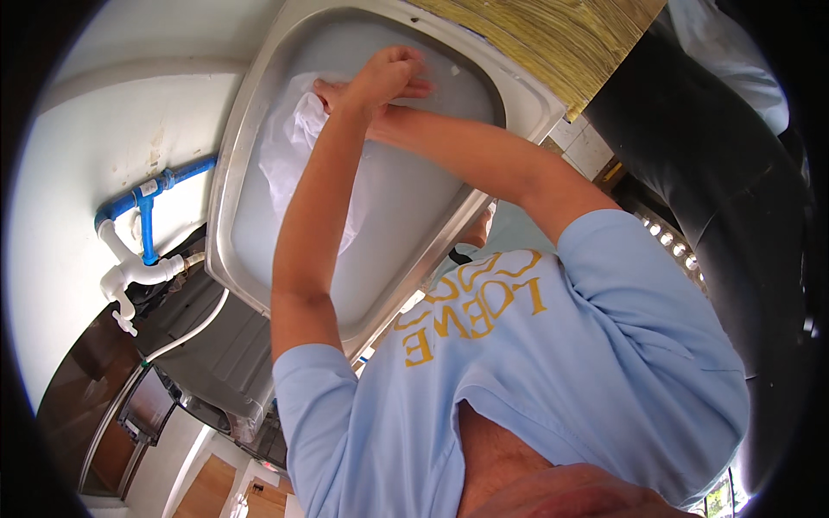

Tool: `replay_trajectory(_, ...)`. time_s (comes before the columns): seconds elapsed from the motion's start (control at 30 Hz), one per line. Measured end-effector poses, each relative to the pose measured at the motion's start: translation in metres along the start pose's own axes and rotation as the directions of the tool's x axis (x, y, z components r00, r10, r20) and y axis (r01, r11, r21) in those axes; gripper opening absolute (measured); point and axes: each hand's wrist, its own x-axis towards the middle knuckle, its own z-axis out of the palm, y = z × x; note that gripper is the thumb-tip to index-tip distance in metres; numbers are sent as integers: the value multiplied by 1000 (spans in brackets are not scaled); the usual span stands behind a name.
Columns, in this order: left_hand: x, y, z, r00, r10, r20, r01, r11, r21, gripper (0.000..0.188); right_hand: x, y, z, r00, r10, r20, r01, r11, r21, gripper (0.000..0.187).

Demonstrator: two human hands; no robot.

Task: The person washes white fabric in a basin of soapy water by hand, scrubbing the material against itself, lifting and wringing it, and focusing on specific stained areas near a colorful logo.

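My forearms cross over a metal sink (226, 203) holding cloudy, greyish water (389, 207). My left hand (393, 76) is on top, near the far side, with its fingers apart, slightly blurred and holding nothing I can see. Beneath my left wrist passes my right hand (325, 93), mostly hidden by it. The visible fingers of that hand are closed on a thin white cloth (304, 125). The cloth's bunched top rises out of the water, while the rest spreads pale below the surface, partly behind my left forearm.
A white tap (142, 269) on blue piping (147, 203) juts from the wall at the left. Below it are a thin white hose (194, 335) and a grey appliance-like body (211, 332). A wood-grain surface (553, 43) adjoins the sink's far right, with dark material (708, 164) beyond.
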Motion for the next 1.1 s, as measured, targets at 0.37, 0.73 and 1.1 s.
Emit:
replay_trajectory(0.37,24,2,30,981,-65,183,122,941,-316,34,0,-11,2,999,41,-31,-46,982,-184,41)
replay_trajectory(0.73,-5,47,-14,940,340,25,-339,940,-47,19,12,-1,11,1000,-8,4,7,990,143,38)
replay_trajectory(1.1,53,157,-115,659,685,-311,-356,648,673,19,14,0,17,995,92,-26,-94,994,-53,37)
